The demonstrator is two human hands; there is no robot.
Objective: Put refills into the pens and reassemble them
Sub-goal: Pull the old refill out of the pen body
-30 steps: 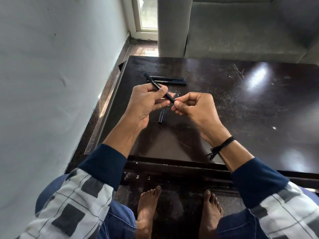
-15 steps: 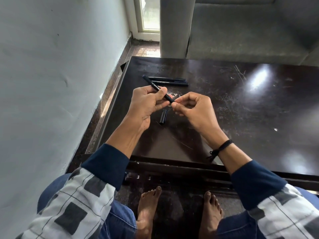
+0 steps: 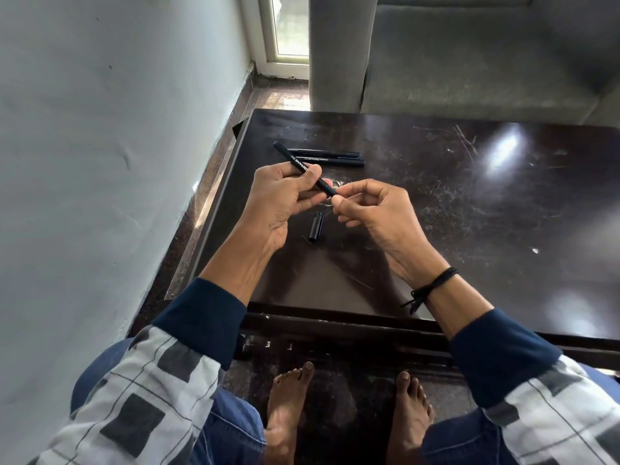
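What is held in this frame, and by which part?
The left hand grips the black pen around its middle; the right hand pinches its near end, where any smaller part is hidden.

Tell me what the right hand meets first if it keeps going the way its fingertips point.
The pen held in the left hand. The right hand points toward the person's left, with its fingertips at the pen's near end, seemingly pinching it. Behind the pen comes the left hand itself.

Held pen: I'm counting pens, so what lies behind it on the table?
Two black pens lie side by side on the table, beyond the held pen. Its far end covers their left tips.
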